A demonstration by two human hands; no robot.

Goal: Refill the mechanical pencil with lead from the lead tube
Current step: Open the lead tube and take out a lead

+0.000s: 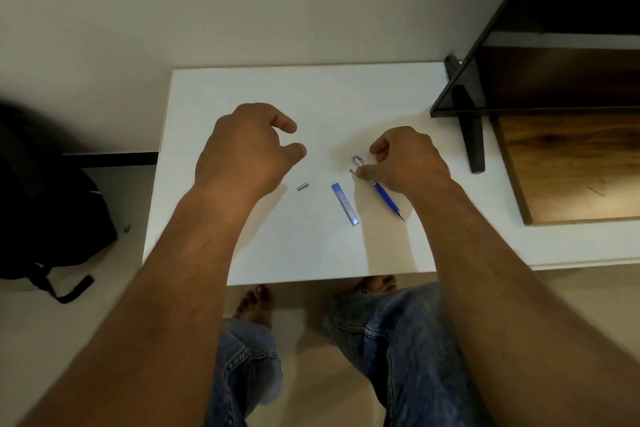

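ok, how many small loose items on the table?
3: silver metal cap near left hand, flat blue lead tube mid-table, blue mechanical pencil under right hand. Others may be hidden.

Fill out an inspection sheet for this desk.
Surface: white table, mostly bare.
Job's things: pencil lying tip toward the person; lead tube lying just left of it; metal cap apart, further left.
Clutter: nothing seen.
Hands: left hand hovers, holding nothing; right hand pinches a small grey piece by the pencil's top.
Cables: nothing seen.
Surroundings: black bag on the floor, left; black frame standing on the table, right.
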